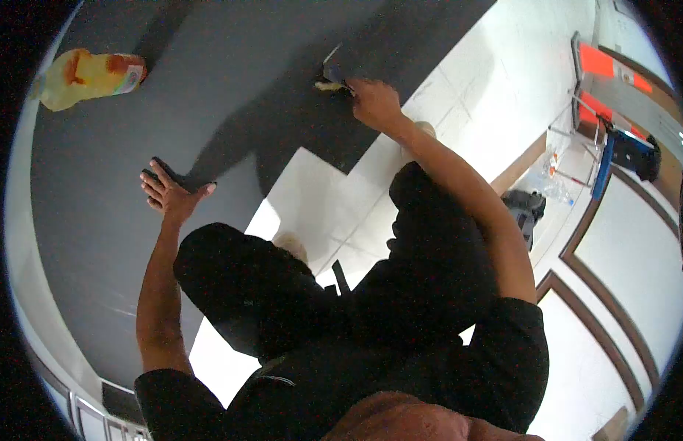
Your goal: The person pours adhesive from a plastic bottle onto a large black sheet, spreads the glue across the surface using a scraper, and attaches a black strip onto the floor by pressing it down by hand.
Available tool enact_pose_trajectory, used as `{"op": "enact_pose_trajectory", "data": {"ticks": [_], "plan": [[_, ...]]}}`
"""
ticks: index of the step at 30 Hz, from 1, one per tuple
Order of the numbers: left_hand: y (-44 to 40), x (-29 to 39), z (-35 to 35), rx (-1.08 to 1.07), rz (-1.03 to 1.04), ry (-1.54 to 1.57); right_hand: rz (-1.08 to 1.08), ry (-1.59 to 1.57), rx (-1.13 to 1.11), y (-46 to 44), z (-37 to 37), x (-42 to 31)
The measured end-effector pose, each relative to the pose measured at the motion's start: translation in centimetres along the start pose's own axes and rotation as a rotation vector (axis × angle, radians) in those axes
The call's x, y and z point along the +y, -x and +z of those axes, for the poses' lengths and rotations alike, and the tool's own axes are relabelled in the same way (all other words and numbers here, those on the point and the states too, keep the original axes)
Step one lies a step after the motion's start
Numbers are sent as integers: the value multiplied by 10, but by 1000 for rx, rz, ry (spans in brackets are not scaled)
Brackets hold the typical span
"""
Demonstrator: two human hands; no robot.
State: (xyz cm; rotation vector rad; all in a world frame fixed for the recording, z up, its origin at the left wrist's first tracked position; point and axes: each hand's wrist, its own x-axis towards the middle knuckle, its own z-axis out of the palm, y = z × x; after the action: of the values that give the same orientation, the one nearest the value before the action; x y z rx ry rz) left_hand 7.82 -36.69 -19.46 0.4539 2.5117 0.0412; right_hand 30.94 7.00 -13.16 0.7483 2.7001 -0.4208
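Observation:
My left hand [169,192] lies on the dark grey floor sheet [172,110], fingers spread, holding nothing. Up and to the right, my right hand [376,103] is closed around what looks like a scraper [332,70], its flat blade close to the sheet. A small yellowish patch [329,87] shows beside the blade; whether it is adhesive or part of the tool I cannot make out. At the upper left is a yellow plastic bottle [88,77] with reddish-brown smears and a label.
White floor tiles [334,195] show under my legs and along the sheet's stepped edge. A wall with brown trim [606,220] runs down the right. Near it are orange-and-white barriers [613,70], a metal frame [576,136], a dark bag [525,209] and clear plastic [547,180].

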Motion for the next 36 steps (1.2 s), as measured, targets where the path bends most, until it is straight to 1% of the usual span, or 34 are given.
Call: {"op": "enact_pose_trajectory", "data": {"ticks": [2,4,5,6,8,12,14,15,17,18,20,21,23,24,26,27,29,30,31,33,34,35,36], "plan": [[3,4,-3,19,-22,0,6,-11,-31,17,3,-25],[3,8,-10,-10,-27,16,61,69,-154,23,3,-48],[4,9,-13,-40,-47,28,47,79,-147,28,6,-54],[5,9,-17,-23,-66,41,31,35,-112,31,14,-60],[5,11,-21,-90,-68,25,-12,-27,-54,34,18,-72],[6,15,-28,-108,-98,39,-61,-20,-3,40,27,-79],[9,15,-27,-90,-83,44,-49,36,-81,45,29,-83],[9,17,-27,-91,-94,56,-61,45,-86,47,28,-87],[10,17,-31,-99,-83,36,-50,-39,-124,50,27,-103],[11,15,-35,-93,-101,46,-71,-32,-126,51,38,-110],[10,21,-35,-122,-117,5,-70,-20,10,56,69,-113],[9,25,-33,-126,-120,18,-74,-9,5,54,68,-119],[9,19,-31,-110,-90,-12,83,-140,-68,48,57,-144],[8,14,-27,-112,-98,-19,79,-148,-74,44,51,-153],[5,6,-15,-49,-32,-6,224,-327,-120,34,45,-167],[5,7,-17,-49,-29,-16,227,-337,-120,27,51,-170],[4,11,-20,-99,-49,7,365,-479,211,4,71,-167],[5,11,-19,-106,-49,8,369,-475,206,-16,83,-161],[5,11,-18,-104,-58,-7,466,-614,281,-42,94,-154],[2,10,-21,-87,-73,-13,543,-754,363,-66,80,-155],[-3,8,-25,-20,-40,46,590,-1131,315,-76,43,-155],[-11,6,-31,39,-4,103,591,-1348,314,-83,29,-145],[-26,-2,-40,34,-2,106,601,-1562,315,-90,16,-135]]}}
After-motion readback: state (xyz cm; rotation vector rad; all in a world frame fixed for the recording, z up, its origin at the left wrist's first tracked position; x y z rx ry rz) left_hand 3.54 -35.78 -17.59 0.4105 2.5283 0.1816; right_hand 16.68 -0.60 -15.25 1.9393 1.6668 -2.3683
